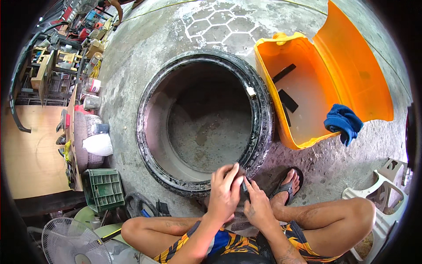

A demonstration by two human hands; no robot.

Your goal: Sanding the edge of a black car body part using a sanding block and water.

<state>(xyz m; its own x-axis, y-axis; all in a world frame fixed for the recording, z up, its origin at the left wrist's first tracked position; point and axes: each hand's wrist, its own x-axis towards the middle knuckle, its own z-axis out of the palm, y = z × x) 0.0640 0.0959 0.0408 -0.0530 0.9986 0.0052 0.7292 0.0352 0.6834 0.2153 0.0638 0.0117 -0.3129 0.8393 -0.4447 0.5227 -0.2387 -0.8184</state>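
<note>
A large black ring like a tire [148, 161] lies before me, with a small white piece [251, 91] on its upper right. At its near edge my left hand [225, 191] is closed on a small dark piece [239, 170], partly hidden by the fingers. My right hand [257, 207] is closed beside it on a thin dark object [247, 186]; what exactly it is, I cannot tell. An opened yellow container [358, 70] at the right holds cloudy liquid and several dark blocks [288, 101]. A blue cloth [343, 121] hangs over its near edge.
A white plastic chair [376, 198] stands at the right, a fan [74, 246] and green crate [103, 189] at the lower left. Cluttered shelves and a plywood board [33, 154] line the left. Another person [116, 11] is at the top left. A white hexagon pattern marks the concrete floor [123, 57].
</note>
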